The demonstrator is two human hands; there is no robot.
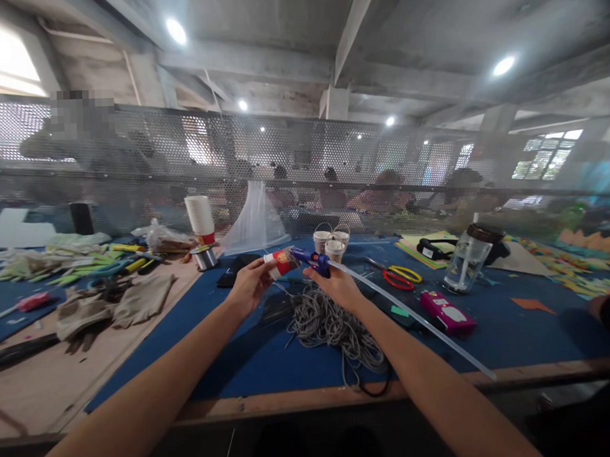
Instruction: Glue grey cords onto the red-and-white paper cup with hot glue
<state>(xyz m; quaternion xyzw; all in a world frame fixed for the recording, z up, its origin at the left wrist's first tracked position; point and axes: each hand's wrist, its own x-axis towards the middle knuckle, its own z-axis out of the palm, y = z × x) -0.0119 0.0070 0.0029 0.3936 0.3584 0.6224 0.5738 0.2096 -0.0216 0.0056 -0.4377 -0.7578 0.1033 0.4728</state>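
Item: paper cup (281, 262), red and white, held on its side above the middle of the counter (270, 363); left hand (251, 284), fingers closed round it.
Item: blue glue gun (312, 260), long clear glue stick (413, 315) trailing to the near right; right hand (337, 285), fingers closed on its grip, nozzle at the cup's side.
Progress, as judged: gluing on this cup was in hand, not finished; whether glue had been laid could not be told.
Done, apparently: three handled cups (331, 242) stood just beyond.
Unused: grey cord (333, 324) beneath the hands; stacked cups (200, 219), far left.
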